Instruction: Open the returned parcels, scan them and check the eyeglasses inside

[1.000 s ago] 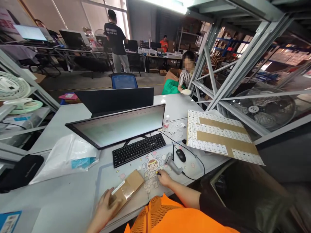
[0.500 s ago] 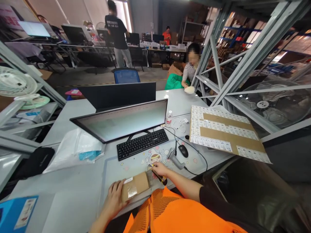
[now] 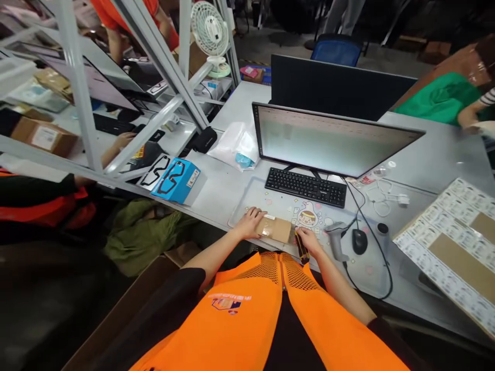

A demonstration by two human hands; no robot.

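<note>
Honestly, left hand (image 3: 251, 224) flat and open on the parcel (image 3: 277, 230), right hand (image 3: 311, 241) clenched round the box cutter (image 3: 302, 250), so slice shallow, away from your fingers.

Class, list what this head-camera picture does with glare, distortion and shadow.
Head view: the monitor glows washed out, text unreadable; the shelf posts lean and splay at left, wide-angle stretch; even light on the parcel, faint shadow by the left hand and the tool in the right hand.
</note>
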